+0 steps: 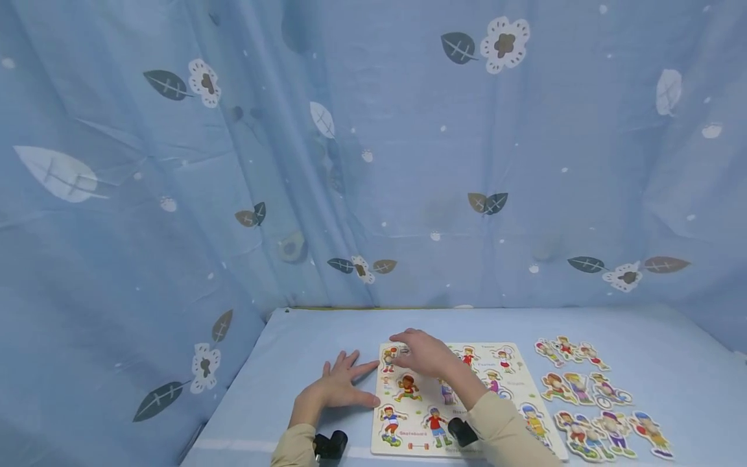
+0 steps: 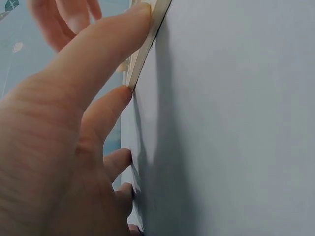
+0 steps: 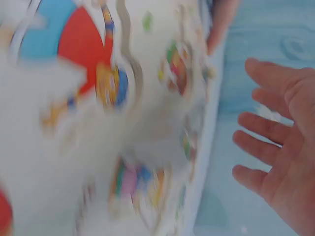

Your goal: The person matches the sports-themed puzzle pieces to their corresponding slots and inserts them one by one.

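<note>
A pale puzzle board (image 1: pixel 417 412) printed with cartoon children playing sports lies on the table. My left hand (image 1: pixel 335 389) is at its left side with fingers spread. In the left wrist view, the thumb (image 2: pixel 140 19) and index fingertip press against the board's edge (image 2: pixel 142 59). Over the upper left of the board is my right hand (image 1: pixel 425 353), partly covering the figures there. The right wrist view shows its fingers (image 3: pixel 263 128) apart and gently bent, with nothing between them; the board (image 3: pixel 49 147) is blurred beside it.
Right of the board lie loose cut-out figure pieces in three rows: a back row (image 1: pixel 566 350), a middle row (image 1: pixel 578 388) and a front row (image 1: pixel 613 431), some overlapping. A blue patterned curtain (image 1: pixel 408 162) hangs behind the table (image 1: pixel 257 402) and along its left.
</note>
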Tool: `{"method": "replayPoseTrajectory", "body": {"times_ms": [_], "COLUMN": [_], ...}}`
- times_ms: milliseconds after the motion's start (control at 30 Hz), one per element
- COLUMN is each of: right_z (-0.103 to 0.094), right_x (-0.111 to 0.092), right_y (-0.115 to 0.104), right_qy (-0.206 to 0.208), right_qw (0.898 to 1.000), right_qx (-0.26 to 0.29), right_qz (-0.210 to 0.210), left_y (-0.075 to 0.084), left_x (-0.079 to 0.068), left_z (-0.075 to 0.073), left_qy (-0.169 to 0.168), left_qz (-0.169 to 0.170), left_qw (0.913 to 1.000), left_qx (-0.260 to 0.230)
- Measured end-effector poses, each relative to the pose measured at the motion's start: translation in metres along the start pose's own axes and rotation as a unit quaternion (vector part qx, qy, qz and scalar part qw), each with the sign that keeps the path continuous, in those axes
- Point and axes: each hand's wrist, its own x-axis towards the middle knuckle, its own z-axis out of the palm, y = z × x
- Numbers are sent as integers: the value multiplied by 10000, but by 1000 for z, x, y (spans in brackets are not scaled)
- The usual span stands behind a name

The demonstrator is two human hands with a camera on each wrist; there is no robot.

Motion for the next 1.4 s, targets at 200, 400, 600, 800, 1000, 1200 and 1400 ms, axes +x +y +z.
{"method": "replayPoseTrajectory", "body": {"times_ms": [200,400,600,800,1000,1200,1400], "right_z": [-35,-66,-76,-80,-86,-92,-95], "right_x": [-17,-47,-76,-97,-109,-120,-129], "right_y": [20,63,103,130,148,167,184], "right_qy": [339,913,1056,1192,1383,1367,1132], "right_qw": [9990,9947,9920,9883,9858,9846,9831], "right_qx": [216,468,336,297,309,320,352], "right_qz": [-182,32,607,907,900,1045,1398], "left_y": [-4,-8,-10,-10,-10,-8,-5], "left_x": [-1,-3,-4,-2,-1,1,2], "left_z": [-2,-2,-1,2,5,4,4], "left_qy": [24,60,67,56,58,-3,12], "left_qz": [-41,-11,7,-34,-47,-24,39], "left_qw": [9999,9998,9997,9996,9995,9994,9995], "left_qx": [-158,-205,-224,-283,-322,-348,-319]}}
